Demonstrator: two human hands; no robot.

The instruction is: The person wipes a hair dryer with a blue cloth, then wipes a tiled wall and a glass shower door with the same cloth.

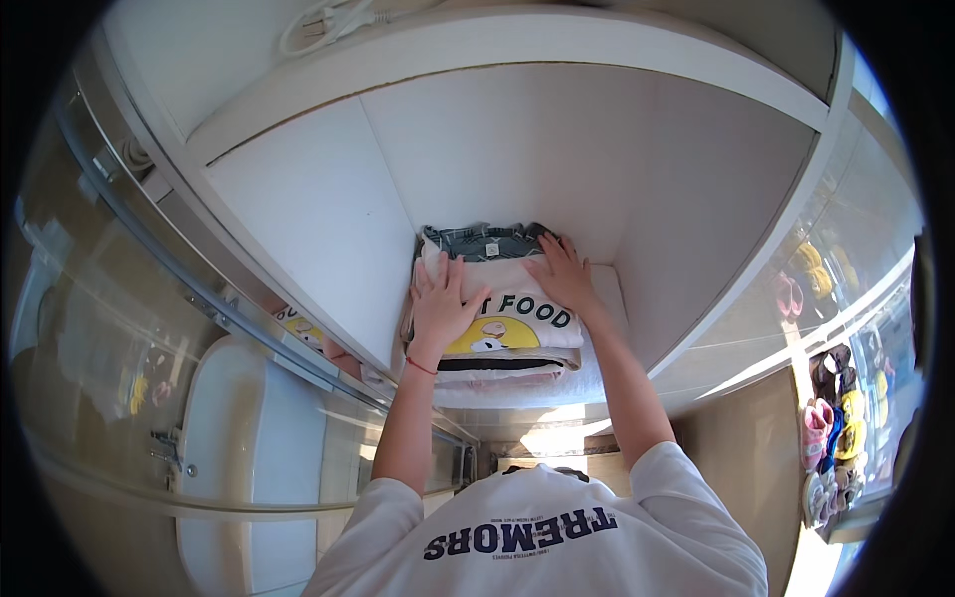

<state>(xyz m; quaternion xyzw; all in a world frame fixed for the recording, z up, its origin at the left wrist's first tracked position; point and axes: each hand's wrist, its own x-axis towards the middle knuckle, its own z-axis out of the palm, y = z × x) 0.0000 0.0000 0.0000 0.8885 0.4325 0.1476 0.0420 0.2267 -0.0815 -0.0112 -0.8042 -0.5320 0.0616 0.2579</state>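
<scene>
The left hand (pixel 444 303) and right hand (pixel 566 278) lie flat, apart, on the folded clothes (pixel 502 277) inside the white cubby (pixel 507 124). The clothes sit by its left wall (pixel 303 219); its right side has more room.

Folded shirts (pixel 509 277) are soft matt cloth, towel-like layer (pixel 609 350) underneath looks kinda fuzzy, cubby walls (pixel 293 214) are smooth, and the bathtub (pixel 207 433) is pretty glossy.
</scene>
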